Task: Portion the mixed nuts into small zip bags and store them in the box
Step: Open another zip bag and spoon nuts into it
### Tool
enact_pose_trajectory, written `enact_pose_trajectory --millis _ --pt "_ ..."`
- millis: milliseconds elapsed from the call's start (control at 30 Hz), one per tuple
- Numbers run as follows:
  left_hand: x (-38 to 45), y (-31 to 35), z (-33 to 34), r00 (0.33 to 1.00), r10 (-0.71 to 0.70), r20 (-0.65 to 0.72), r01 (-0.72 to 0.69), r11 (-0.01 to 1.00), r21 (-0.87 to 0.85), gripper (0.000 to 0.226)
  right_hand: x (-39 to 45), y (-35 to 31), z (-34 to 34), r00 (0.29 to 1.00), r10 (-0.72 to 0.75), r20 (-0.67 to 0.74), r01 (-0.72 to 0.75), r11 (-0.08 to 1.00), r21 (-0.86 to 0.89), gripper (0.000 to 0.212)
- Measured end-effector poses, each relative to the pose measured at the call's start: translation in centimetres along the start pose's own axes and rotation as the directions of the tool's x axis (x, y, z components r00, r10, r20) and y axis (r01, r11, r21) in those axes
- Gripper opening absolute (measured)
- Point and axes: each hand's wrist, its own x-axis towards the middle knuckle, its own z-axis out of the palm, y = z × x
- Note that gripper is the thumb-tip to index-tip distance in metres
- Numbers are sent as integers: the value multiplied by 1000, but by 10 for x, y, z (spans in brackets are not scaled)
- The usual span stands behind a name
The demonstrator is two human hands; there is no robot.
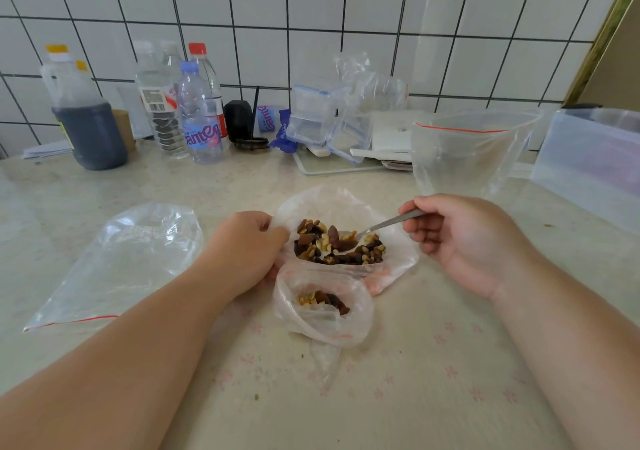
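Note:
A large clear bag point(398, 259) lies open in the middle of the counter with a heap of mixed nuts point(337, 245) in it. My left hand point(246, 249) grips the bags' left edges. My right hand point(460, 238) holds a metal spoon point(391, 223) whose bowl rests in the nuts. In front of the large bag a small zip bag point(322, 314) stands open with a few nuts point(323, 300) inside. At the far right stands a translucent plastic box point(588, 162).
An empty zip bag point(117, 262) lies flat at the left. Another empty zip bag point(467, 152) stands open behind the nuts. Bottles point(199, 114), a dark-liquid jug point(86, 120) and small clip-lid containers point(318, 117) line the tiled wall.

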Motion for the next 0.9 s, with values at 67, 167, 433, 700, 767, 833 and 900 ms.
enact_pose_trajectory --millis 67,167,433,700,767,833,900 --pt "0 0 -1 1000 -12 8 12 1000 0 27 -4 -3 -1 997 -41 63 43 998 -38 37" --pt "1 0 -2 1000 -19 25 19 1000 -15 24 -9 -4 1 983 -122 134 139 982 -125 36" --pt "-2 3 -10 997 14 72 -14 1000 -11 16 -30 -6 7 797 -352 491 571 707 -418 19" --pt "-11 8 -32 902 -194 385 119 970 210 63 -36 -6 9 725 -365 584 648 650 -397 18" --pt "-17 10 -35 858 -151 490 81 984 161 68 -35 -6 8 724 -368 584 649 648 -397 18" --pt "-20 11 -38 836 -83 542 -12 986 169 66 -35 -4 7 725 -369 581 646 656 -390 18" --pt "-21 11 -41 814 -22 581 -93 981 168 48 -35 -3 7 733 -359 577 627 685 -371 18"
